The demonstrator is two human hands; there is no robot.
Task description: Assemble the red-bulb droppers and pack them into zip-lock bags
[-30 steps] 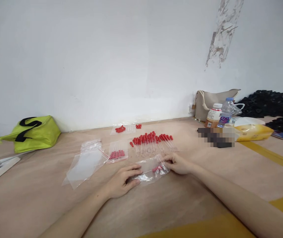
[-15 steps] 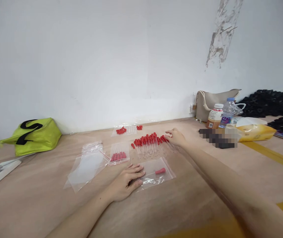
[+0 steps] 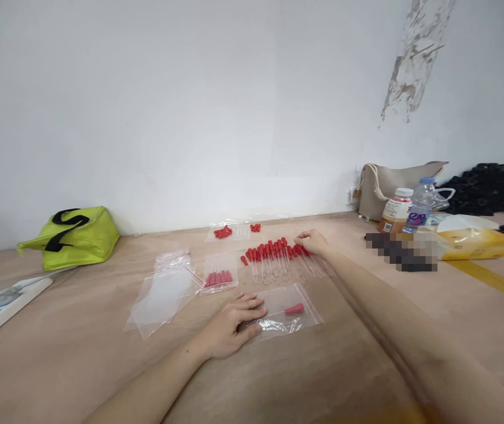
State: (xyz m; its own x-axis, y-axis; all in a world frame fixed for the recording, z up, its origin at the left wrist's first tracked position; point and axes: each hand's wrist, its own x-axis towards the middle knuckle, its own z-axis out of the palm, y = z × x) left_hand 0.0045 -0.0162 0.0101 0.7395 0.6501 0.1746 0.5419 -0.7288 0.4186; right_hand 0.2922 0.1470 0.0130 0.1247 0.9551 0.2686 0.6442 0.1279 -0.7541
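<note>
My left hand (image 3: pixel 234 327) lies flat with fingers spread on the left end of a clear zip bag (image 3: pixel 311 315), holding it against the table. Inside that bag is one dropper with a red bulb (image 3: pixel 295 309). Beyond it, my right hand (image 3: pixel 316 242) reaches to the right end of a row of glass droppers (image 3: pixel 271 253) with red rubber bulbs. Its fingers are drawn together right by the bulbs; whatever is between them is hidden. A filled bag of several droppers (image 3: pixel 219 278) lies left of the row.
Flat clear bags (image 3: pixel 163 294) are stacked at left. Loose red bulbs (image 3: pixel 223 232) and glass tubes lie at the back near the wall. A green bag (image 3: pixel 88 235) and a power strip (image 3: pixel 9 306) are far left; bottles (image 3: pixel 397 211), a tissue pack (image 3: pixel 477 241) and a beige bag (image 3: pixel 371 194) stand right.
My right hand's fingers have drawn closer together by the droppers at the right end of the row. My left hand stays on the bag. The view has shifted slightly left.
</note>
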